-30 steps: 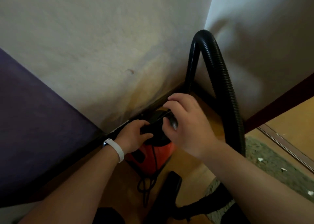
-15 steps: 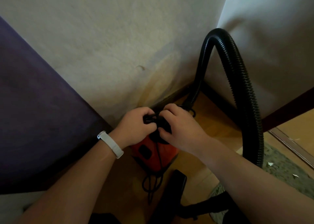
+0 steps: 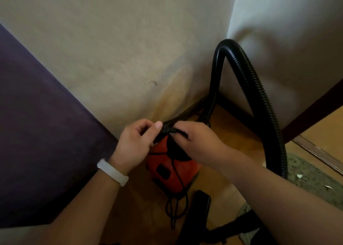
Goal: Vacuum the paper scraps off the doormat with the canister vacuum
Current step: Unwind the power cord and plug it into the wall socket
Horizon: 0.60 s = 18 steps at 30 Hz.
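Two hands on one black cord, just above the red vacuum.
Nearest, a black nozzle lies just in front of the vacuum. Above the vacuum, the left hand pinches the cord's end and the right hand curls round it close beside. The held stretch runs left to right, and the slack hangs down the glossy plastic shell. Right of the vacuum lies a shaggy doormat with white scraps, well apart and nearer the right hand. Behind the vacuum arches a ribbed hose.

wood floor: red canister vacuum in the corner, black nozzle beside it, doormat with paper scraps at right
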Available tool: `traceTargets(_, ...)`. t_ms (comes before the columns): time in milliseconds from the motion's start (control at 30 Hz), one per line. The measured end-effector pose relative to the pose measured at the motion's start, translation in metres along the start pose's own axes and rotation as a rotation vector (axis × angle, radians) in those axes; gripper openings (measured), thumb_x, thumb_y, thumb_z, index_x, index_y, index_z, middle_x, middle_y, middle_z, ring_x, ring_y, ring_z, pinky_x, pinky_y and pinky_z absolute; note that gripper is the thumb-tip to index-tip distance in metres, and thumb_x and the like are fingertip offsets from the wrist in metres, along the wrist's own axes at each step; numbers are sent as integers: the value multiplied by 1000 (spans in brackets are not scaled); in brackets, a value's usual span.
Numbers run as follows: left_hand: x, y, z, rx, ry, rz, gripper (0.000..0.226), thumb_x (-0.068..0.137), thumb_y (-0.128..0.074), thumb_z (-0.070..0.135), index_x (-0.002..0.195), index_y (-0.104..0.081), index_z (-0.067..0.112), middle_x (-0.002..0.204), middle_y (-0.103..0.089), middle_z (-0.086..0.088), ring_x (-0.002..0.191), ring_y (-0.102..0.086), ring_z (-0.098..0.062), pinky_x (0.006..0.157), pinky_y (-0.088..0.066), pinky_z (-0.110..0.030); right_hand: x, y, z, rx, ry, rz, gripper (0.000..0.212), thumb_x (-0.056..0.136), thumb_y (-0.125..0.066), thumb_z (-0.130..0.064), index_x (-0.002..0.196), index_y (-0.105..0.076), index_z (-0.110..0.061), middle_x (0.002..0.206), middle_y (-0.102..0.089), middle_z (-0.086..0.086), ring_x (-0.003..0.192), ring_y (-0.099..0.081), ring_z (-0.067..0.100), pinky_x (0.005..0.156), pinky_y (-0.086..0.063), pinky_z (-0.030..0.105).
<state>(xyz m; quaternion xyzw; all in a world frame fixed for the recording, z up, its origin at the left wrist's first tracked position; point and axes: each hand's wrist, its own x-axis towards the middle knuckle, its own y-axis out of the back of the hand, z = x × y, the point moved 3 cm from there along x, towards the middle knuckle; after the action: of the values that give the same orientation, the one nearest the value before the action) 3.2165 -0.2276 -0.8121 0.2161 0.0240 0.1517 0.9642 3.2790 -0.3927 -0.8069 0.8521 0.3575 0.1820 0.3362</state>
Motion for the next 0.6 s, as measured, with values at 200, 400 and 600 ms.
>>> traceTargets(200,-12,30,-4,225,-183,87,59,92,-40,62,68,-55,11,52,-40,4,47,-40,-9,47,-31,-35,-6,2,-26,260,-143,3,33,100,-52,-31,84,-47,-2,68,-41,17,54,-38,20,50,-31,31)
traceTargets(400,-24,70,-11,307,-115,177,55,84,-54,69,72,-58,16,58,-55,-12,52,-52,-25,50,-45,-47,-5,1,-61,352,-107,82,37,102,-49,-35,76,-44,-8,61,-36,-3,52,-36,9,52,-29,26)
traceTargets(600,-52,123,-13,690,-54,32,43,82,-44,67,82,-61,28,61,-58,5,50,-51,-8,47,-41,-28,0,-22,-105,409,-33,99,27,102,-49,-33,97,-63,-10,60,-46,-11,56,-44,3,55,-36,17)
